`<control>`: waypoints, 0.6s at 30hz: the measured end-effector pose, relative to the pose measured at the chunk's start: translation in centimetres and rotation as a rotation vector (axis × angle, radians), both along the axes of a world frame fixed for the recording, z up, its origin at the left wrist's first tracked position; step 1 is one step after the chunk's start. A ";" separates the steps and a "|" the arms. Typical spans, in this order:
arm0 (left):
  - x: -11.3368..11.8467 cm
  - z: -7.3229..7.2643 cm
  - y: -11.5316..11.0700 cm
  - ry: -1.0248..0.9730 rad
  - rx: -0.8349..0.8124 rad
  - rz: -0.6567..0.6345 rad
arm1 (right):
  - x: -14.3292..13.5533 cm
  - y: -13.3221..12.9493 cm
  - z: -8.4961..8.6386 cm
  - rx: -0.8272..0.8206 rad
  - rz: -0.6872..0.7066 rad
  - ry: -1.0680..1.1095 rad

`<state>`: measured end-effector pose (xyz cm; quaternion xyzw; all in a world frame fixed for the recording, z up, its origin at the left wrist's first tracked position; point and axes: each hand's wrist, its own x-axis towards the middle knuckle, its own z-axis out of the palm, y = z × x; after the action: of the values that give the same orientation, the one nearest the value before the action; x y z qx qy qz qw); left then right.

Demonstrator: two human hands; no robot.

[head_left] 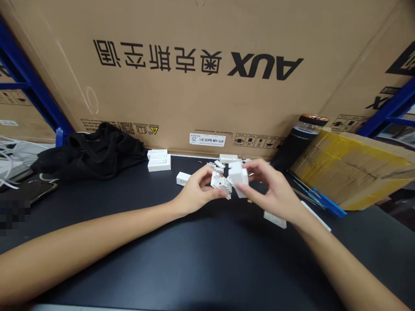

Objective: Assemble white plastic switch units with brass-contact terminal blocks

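Head view: left hand (196, 193) clamping white plastic frame (220, 183), right hand (275, 192) clamping white plastic housing (238, 178) — both hovering over tabletop (181, 259), side by side. Seemingly matching parts — next move calling for careful alignment.

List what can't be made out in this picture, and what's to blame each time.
In the head view:
Small white block: right end hidden behind the left hand.
White housing: right side partly covered by the right hand.
Angular white part: partly covered by the left hand.
Brassy bit: too small to identify.
Phone-like device: left portion lost in pixelation.
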<state>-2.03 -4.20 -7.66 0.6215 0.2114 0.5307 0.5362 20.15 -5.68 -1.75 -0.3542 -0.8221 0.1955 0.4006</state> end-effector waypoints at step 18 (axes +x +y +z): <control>-0.8 0.0 0.2 0.096 0.110 0.299 | 0.4 -1.5 0.5 -0.006 0.266 -0.683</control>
<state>-2.78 -3.96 -7.65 0.6363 0.2973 0.5849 0.4057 20.58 -7.14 -1.23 -0.2899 -0.9468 0.1189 0.0731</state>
